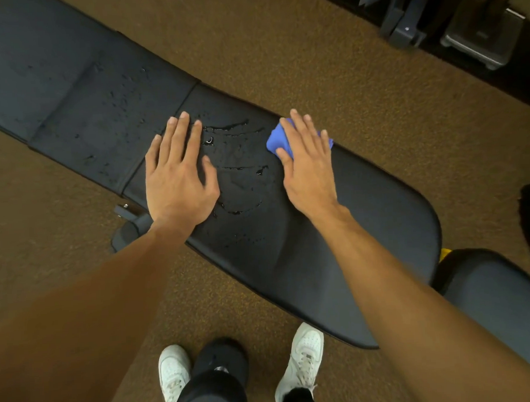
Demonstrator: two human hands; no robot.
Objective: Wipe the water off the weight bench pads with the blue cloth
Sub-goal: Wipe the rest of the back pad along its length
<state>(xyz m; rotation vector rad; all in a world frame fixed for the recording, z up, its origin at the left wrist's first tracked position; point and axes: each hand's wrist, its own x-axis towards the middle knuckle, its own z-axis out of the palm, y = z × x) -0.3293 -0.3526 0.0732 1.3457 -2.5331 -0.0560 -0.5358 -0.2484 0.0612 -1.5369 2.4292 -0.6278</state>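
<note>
The longer bench pad (71,97) is seen at the left, dotted with fine droplets toward the seam (160,135) that divides it from the rounded pad (365,227); bare brown carpet (281,48) is left open along both long edges of the bench. The left hand (177,171) is laid flat on the rounded pad just beside the seam, fingers straight and spread, nothing grasped; its wrist is carried over the pad's near edge, above a metal frame bracket (127,216). Streaks and beads of water (238,171) are spread between the two hands. The blue cloth (277,139) is pressed onto the pad close to its far edge by the right hand (309,162), fingers extended flat over it, thumb laid at its near side. Beyond that hand, the pad's surface is shown dry up to its rounded end. White sneakers (304,357) are planted on the carpet below; a second padded piece (498,294) is set just off the bench's right end.
</note>
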